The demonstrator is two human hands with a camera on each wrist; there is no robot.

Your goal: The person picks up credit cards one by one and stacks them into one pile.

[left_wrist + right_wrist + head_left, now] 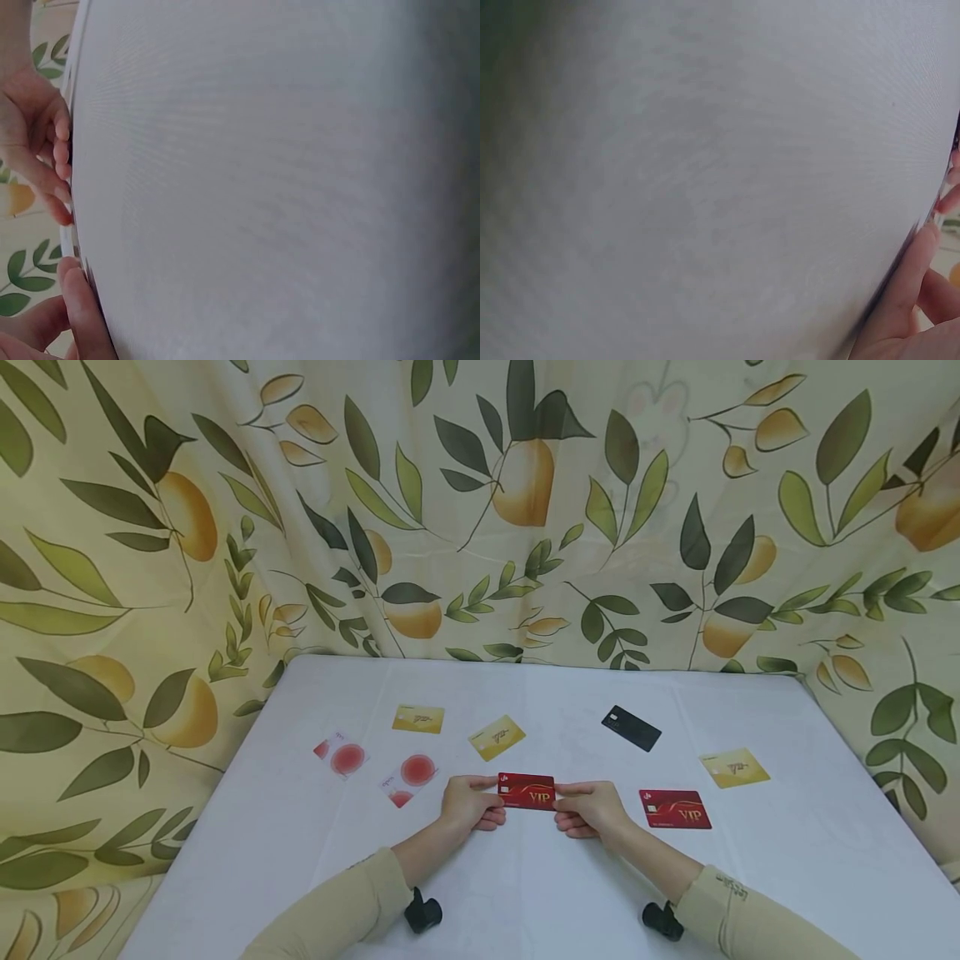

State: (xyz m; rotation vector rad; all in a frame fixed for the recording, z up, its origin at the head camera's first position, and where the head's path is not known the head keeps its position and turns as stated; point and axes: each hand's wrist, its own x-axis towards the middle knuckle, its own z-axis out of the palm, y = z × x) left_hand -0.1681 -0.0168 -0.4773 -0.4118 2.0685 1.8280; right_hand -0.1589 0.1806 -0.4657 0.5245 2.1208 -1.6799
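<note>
A red card with gold VIP lettering (527, 792) is held between both hands, low over the white tabletop in the head view. My left hand (468, 802) pinches its left edge between thumb and fingers. At the opposite edge, my right hand (592, 808) grips the card the same way. The left wrist view has the left hand (82, 315) at the bottom left corner and the right hand (34, 139) above it. In the right wrist view, the right hand (900, 307) shows low at the right edge; the card's face is hidden in both wrist views.
Another red VIP card (675, 810) lies right of the right hand. Behind are a black card (632, 728) and yellow cards (417, 719), one far right (735, 768). Two white cards with red circles (347, 758) lie left. A patterned curtain (480, 568) hangs behind the table (525, 893).
</note>
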